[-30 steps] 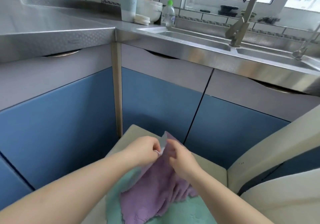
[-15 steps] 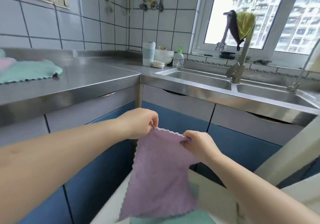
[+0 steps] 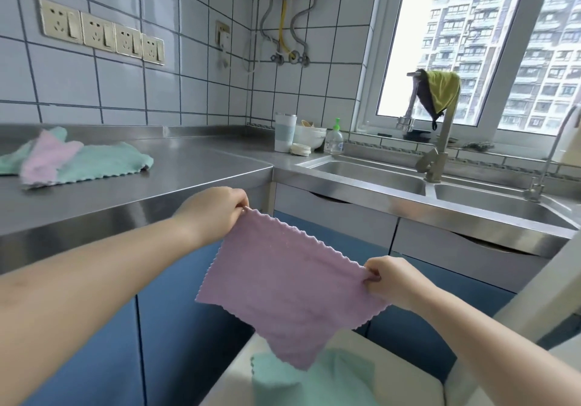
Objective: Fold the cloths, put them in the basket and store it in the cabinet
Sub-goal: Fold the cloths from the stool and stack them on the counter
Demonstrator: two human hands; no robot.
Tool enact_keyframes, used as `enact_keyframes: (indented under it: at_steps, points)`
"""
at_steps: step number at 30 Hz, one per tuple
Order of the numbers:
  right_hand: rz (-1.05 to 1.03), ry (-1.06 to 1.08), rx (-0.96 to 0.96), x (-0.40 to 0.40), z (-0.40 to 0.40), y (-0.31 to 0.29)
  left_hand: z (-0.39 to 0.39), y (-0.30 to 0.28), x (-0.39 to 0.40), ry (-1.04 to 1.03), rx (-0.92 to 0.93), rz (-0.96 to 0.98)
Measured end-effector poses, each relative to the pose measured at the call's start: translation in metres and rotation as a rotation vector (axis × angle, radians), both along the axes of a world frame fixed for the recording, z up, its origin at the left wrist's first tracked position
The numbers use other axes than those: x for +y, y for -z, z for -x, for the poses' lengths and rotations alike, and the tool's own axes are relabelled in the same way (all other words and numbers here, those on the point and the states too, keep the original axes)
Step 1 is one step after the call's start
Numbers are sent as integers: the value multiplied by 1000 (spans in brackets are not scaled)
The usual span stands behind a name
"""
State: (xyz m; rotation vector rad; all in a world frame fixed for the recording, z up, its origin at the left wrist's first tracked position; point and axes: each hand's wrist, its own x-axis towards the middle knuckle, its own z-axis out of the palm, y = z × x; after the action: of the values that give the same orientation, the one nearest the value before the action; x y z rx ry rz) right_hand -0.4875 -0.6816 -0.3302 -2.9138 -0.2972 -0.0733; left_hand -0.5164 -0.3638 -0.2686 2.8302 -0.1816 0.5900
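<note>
The square lilac microfibre cloth with a scalloped edge [image 3: 292, 283] hangs in the air in front of the blue cabinet doors [image 3: 176, 327], stretched by its two upper corners. The left hand [image 3: 217, 210] pinches one corner between thumb and curled fingers; the right hand [image 3: 390, 280] pinches the other corner, lower and nearer the person, so the top edge slopes down to the right. Below that edge the fabric drops freely and its lowest corner dangles just above a mint-green cloth [image 3: 311, 380] lying on a cream-coloured seat [image 3: 402, 371].

It looks very light and wholly limp: it sags between the hands and shows soft ripples near the right grip, so it will keep no shape of its own. The pile seems fluffy rather than slick, and a light pinch should hold it. It is not fragile. The corners are the sensible places to hold, since they keep the edges straight for bringing one half onto the other; a grip in the middle would bunch it. Folding would probably go more neatly on a flat surface than in the air.

To the left, on the stainless-steel worktop [image 3: 195, 166], lie more cloths, a pink one [image 3: 47, 157] over a mint-green one [image 3: 103, 163], unfolded and rumpled. Further back stand a white and pale-blue tumbler [image 3: 285, 137], white bowls [image 3: 309, 138] and a clear soap bottle with a green pump [image 3: 334, 140], beside a double steel sink [image 3: 440, 185] with a tall tap [image 3: 440, 141] draped in a yellow-green rag [image 3: 443, 91]. No basket is in view.
</note>
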Motion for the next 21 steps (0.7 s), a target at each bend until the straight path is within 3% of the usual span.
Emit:
enact_keyframes:
  at_steps: [6, 10, 12, 17, 21]
  points:
    - [-163, 78, -102, 1, -10, -6, -6, 26, 12, -58, 27, 692]
    - [-706, 137, -62, 10, -21, -9, -14, 46, 11, -41, -3, 1018]
    - [-794, 105, -123, 10, -23, -14, -17, 46, 16, -38, -74, 994]
    - [-782, 29, -289, 7, 2, -20, 3, 43, 17, 32, -312, 818]
    - [-807, 56, -335, 5, 44, 1, 37, 70, 10, 69, -312, 785]
